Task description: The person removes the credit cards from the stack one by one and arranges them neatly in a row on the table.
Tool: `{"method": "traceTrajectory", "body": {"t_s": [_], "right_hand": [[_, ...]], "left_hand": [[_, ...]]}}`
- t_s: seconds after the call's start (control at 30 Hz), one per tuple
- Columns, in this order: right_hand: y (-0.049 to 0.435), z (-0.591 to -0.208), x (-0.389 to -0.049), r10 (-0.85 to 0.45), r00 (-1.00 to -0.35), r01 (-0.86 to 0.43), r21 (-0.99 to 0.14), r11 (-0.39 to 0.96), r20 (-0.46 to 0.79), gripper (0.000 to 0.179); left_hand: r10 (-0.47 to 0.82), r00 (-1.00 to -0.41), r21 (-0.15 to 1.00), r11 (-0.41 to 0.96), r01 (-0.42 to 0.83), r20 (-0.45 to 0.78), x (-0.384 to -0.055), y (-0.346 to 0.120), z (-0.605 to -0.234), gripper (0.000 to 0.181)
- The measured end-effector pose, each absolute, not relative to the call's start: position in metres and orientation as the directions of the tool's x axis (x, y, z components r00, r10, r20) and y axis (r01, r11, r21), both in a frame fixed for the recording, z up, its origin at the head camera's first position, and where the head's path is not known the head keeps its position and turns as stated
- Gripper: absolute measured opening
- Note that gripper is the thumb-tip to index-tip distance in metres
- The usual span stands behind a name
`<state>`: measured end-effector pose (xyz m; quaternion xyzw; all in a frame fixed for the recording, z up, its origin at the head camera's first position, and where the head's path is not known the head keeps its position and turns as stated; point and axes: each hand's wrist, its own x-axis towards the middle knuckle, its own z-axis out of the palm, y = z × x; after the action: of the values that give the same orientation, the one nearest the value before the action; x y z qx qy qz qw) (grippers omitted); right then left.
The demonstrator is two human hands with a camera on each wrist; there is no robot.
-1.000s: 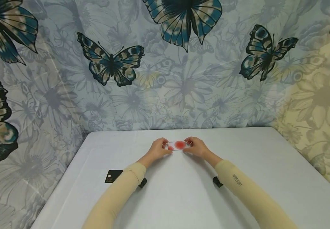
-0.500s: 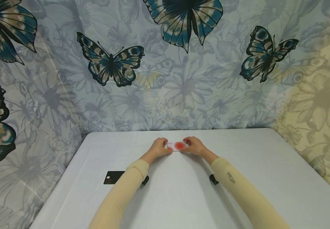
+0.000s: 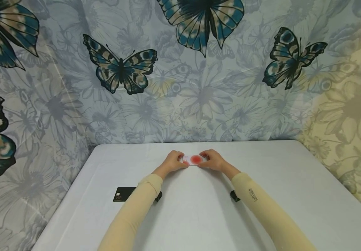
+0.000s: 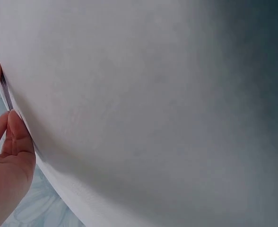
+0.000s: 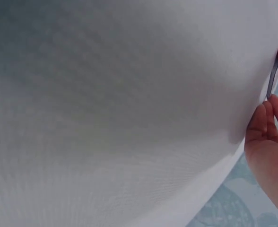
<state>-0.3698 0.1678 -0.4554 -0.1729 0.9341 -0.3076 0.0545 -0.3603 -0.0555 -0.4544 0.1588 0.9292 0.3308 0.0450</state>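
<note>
Near the far edge of the table, a small stack of thin cards (image 3: 196, 160) lies between both hands. Its top is white with a large red circle and a smaller red patch at the left. My left hand (image 3: 171, 161) pinches the left end, thumb at the near side and curled fingers at the far side. At the opposite end my right hand (image 3: 215, 161) pinches it likewise. The left wrist view shows the layered edge of the card stack (image 4: 7, 97) low over the white surface. Both hands' fingertips sit along that edge in the wrist views.
A black card marked VIP (image 3: 124, 194) lies on the white table (image 3: 196, 216), partly covered by the left sleeve (image 3: 130, 212). Small black devices (image 3: 234, 196) show at both wrists. A butterfly-printed cloth (image 3: 199, 104) stands behind the table.
The right hand and forearm have shifted slightly left, its thumb reaching further along the stack. The left forearm has shifted slightly right. Over the last half second both hands hold almost still.
</note>
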Motion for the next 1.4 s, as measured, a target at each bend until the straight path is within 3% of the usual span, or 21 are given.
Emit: {"method": "traceTrajectory", "body": {"t_s": [0.3,1.07,1.4], "right_hand": [[0.168,-0.457,-0.369,-0.36,-0.933,-0.295,-0.602,0.742,0.013,0.052],[0.17,-0.455,-0.347,-0.331,-0.927,-0.354,-0.692,0.63,0.173,0.055],[0.173,-0.452,-0.333,-0.375,-0.891,-0.439,-0.693,0.572,0.255,0.053]], "left_hand": [[0.338,-0.94,0.62,0.73,0.287,0.037,-0.36,-0.056,-0.455,0.051],[0.349,-0.925,0.697,0.625,0.351,0.152,-0.352,-0.06,-0.448,0.053],[0.366,-0.916,0.691,0.619,0.373,0.167,-0.335,-0.066,-0.443,0.054]]}}
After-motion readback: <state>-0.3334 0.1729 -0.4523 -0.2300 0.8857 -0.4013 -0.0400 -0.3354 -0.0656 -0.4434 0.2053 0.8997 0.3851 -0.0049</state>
